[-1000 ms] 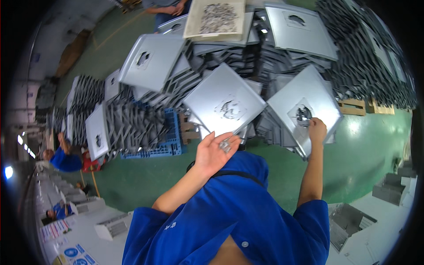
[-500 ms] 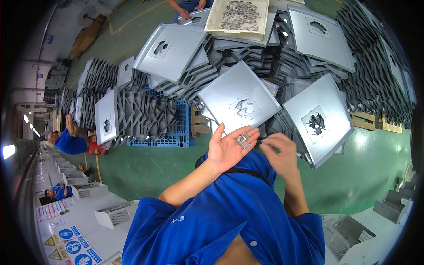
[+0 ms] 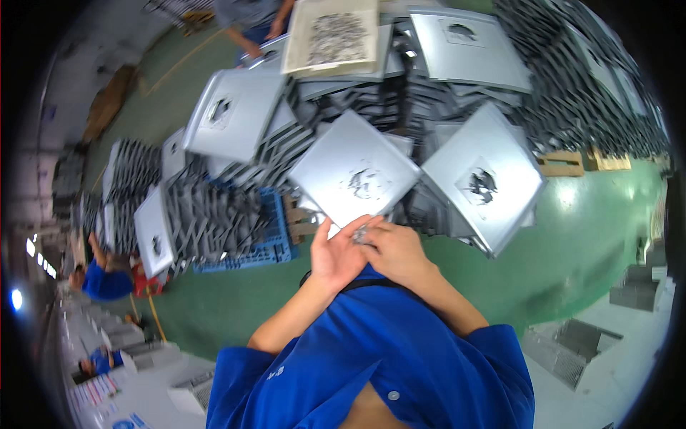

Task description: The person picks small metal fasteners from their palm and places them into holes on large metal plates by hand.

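Note:
My left hand (image 3: pixel 333 260) is palm up in front of my waist, with several small silvery metal pieces (image 3: pixel 359 234) lying by its fingers. Over those fingers bends my right hand (image 3: pixel 398 253), its fingertips closed together at the pieces. Whether one is pinched there is hidden by the fingers. Just beyond both hands a shiny sheet-metal panel (image 3: pixel 341 155) lies on a stack, a ragged opening near its lower middle. To its right rests a similar panel (image 3: pixel 451 166) with a dark torn-looking opening.
A cream plastic tray (image 3: pixel 372 43) of many small metal pieces sits on the stacks at the back. Beside it another person's hand (image 3: pixel 275 29) shows. More panels (image 3: pixel 246 107) pile up on a blue pallet (image 3: pixel 277 236) and wooden pallets (image 3: pixel 561 164). Another worker (image 3: pixel 107 281) is far left.
My right hand has come left onto my left hand, its fingers now at the metal pieces. The view has shifted, so the stacks and tray appear farther left.

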Tool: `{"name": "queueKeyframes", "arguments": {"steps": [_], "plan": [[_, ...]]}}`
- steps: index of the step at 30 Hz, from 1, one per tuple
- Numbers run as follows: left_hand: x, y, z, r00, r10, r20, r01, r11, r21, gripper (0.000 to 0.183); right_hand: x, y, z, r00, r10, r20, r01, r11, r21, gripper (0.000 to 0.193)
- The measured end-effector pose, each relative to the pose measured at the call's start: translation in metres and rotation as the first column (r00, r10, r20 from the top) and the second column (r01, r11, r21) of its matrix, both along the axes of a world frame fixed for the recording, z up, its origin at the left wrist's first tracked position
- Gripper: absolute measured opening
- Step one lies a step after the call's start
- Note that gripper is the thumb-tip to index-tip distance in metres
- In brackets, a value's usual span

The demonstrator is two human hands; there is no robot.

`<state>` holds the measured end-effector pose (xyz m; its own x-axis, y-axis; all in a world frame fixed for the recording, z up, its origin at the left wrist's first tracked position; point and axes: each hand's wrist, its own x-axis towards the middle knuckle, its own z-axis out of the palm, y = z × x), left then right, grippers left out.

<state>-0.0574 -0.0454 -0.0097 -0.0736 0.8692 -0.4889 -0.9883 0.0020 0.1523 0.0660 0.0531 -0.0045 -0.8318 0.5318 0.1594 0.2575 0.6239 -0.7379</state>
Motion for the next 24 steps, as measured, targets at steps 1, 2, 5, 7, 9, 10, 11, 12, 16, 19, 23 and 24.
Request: {"name": "queueKeyframes", "arguments": {"steps": [1, 2, 5, 7, 9, 10, 11, 12, 16, 19, 23, 24], "plan": [[-0.001, -0.001, 0.0, 1.0, 0.001, 0.013, -0.001, 1.0, -0.016, 0.076, -0.001, 0.001, 0.0, 0.998, 0.025, 0.064, -0.026, 0.999, 0.019, 0.013], [-0.002, -0.002, -0.001, 1.0, 0.0, 0.025, 0.001, 1.0, -0.031, 0.075, -0.003, 0.0, 0.001, 0.99, 0.047, 0.13, -0.051, 0.998, 0.033, 0.012], [-0.007, -0.007, -0.01, 1.0, -0.018, -0.01, 0.018, 0.996, -0.082, 0.068, -0.009, -0.005, -0.009, 0.994, 0.043, 0.102, -0.049, 0.997, 0.053, 0.01], [-0.009, -0.009, -0.01, 1.0, -0.024, -0.01, 0.023, 0.993, -0.115, 0.06, -0.011, -0.01, -0.009, 0.998, -0.014, 0.058, 0.01, 0.998, 0.058, 0.009], [-0.009, -0.007, -0.011, 0.999, -0.041, -0.017, 0.038, 0.99, -0.139, 0.057, -0.01, -0.011, -0.008, 0.998, -0.042, 0.049, 0.04, 0.998, 0.041, 0.01], [-0.01, -0.006, -0.012, 0.998, -0.053, -0.035, 0.047, 0.985, -0.164, 0.054, -0.009, -0.011, -0.007, 0.998, -0.044, 0.035, 0.044, 0.999, 0.015, 0.01], [-0.01, -0.005, -0.014, 0.997, -0.064, -0.053, 0.053, 0.98, -0.19, 0.052, -0.008, -0.011, -0.009, 0.998, -0.052, 0.019, 0.052, 0.999, 0.0, 0.01], [-0.01, -0.003, -0.015, 0.996, -0.068, -0.055, 0.057, 0.98, -0.189, 0.052, -0.007, -0.011, -0.01, 0.998, -0.057, 0.017, 0.057, 0.998, 0.0, 0.01], [-0.008, 0.0, -0.018, 0.991, -0.091, -0.094, 0.07, 0.977, -0.202, 0.046, -0.001, -0.01, -0.011, 0.988, -0.098, -0.118, 0.088, 0.992, -0.088, 0.008], [-0.009, 0.001, -0.022, 0.993, -0.079, -0.087, 0.059, 0.974, -0.218, 0.041, 0.007, -0.004, -0.014, 0.962, -0.129, -0.242, 0.088, 0.981, -0.173, 0.007], [-0.007, -0.001, -0.019, 1.0, 0.013, -0.019, -0.018, 0.958, -0.285, 0.033, 0.05, 0.04, -0.037, 0.901, -0.402, -0.164, 0.363, 0.904, -0.226, 0.008], [-0.008, -0.002, -0.019, 0.999, 0.024, -0.021, -0.029, 0.958, -0.284, 0.033, 0.067, 0.059, -0.048, 0.859, -0.499, -0.11, 0.47, 0.856, -0.213, 0.008]]}}
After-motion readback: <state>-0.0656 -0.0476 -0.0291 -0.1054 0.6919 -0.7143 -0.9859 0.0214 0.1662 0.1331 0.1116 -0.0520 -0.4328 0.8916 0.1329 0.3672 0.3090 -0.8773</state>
